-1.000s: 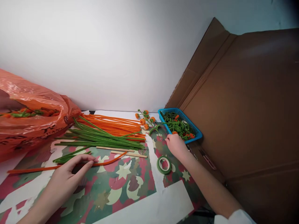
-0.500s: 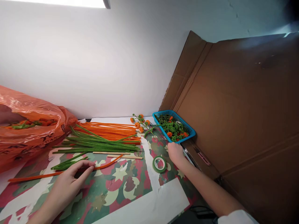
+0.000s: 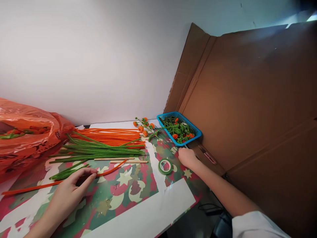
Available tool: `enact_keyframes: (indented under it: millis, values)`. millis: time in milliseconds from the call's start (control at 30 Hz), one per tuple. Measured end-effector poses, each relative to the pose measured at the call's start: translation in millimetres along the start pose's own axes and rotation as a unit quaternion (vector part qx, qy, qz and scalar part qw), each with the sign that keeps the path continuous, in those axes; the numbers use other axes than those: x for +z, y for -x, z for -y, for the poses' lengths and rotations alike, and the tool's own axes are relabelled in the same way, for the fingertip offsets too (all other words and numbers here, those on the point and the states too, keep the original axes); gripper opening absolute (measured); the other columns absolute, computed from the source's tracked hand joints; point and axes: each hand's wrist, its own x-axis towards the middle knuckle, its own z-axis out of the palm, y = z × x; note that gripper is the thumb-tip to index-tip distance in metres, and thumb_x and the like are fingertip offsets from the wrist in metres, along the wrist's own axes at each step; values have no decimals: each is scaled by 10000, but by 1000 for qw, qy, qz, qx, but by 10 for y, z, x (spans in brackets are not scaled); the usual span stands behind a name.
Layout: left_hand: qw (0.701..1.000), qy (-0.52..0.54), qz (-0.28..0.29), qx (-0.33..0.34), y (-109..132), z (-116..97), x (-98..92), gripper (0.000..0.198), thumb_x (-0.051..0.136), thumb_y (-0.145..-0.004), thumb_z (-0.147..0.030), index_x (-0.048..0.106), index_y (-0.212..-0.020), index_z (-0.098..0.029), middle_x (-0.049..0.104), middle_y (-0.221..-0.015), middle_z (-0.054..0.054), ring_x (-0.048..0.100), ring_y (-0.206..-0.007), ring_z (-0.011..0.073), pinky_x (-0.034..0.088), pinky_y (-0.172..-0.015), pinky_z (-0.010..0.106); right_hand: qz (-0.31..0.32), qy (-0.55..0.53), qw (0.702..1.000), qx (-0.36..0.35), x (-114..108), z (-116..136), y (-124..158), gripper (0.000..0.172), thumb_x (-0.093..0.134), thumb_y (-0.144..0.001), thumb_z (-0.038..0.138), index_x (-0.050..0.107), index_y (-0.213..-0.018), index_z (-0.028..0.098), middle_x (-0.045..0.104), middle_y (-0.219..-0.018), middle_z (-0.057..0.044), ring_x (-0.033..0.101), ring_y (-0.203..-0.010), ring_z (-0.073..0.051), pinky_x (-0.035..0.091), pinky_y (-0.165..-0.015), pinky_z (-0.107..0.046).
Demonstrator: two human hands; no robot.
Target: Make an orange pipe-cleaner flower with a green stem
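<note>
My left hand (image 3: 76, 185) pinches a bent orange pipe cleaner (image 3: 32, 188) between thumb and fingertips, low over the table. Just behind it lie folded green pipe cleaners (image 3: 68, 173). My right hand (image 3: 187, 157) is closed at the near edge of a blue basket (image 3: 198, 133) holding green leaves and orange flowers. A thin greyish tip shows by those fingers; the rest of what they grip is hidden. A roll of green tape (image 3: 159, 168) lies left of my right hand.
Behind my left hand lie long green stems (image 3: 99, 152) and orange pipe cleaners (image 3: 109, 134), with thin wooden sticks (image 3: 128, 162). Orange flowers (image 3: 141, 128) rest by the basket. An orange plastic bag (image 3: 32, 148) stands left, a cardboard wall (image 3: 247, 99) right, a pink cutter (image 3: 208, 156) beside it.
The view has shifted slightly, so most things sit a bit further left. My right hand has moved a little at the basket's edge, and a greyish tip now shows. My left hand keeps its pinch.
</note>
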Motion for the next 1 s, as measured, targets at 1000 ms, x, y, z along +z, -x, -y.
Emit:
enact_keyframes:
  millis: [1000]
  values:
    - [999,-30,-15,-14,75,-172,-42,480,485,-708,-587,644,-928,-191,712,-955,42,595,-584,155,431,-559,236,-60,-392,890,-226,-153,-218,82,170,409,-896,206,492,-751,171,523,-656,31,452,-583,-100,370,-596,-217]
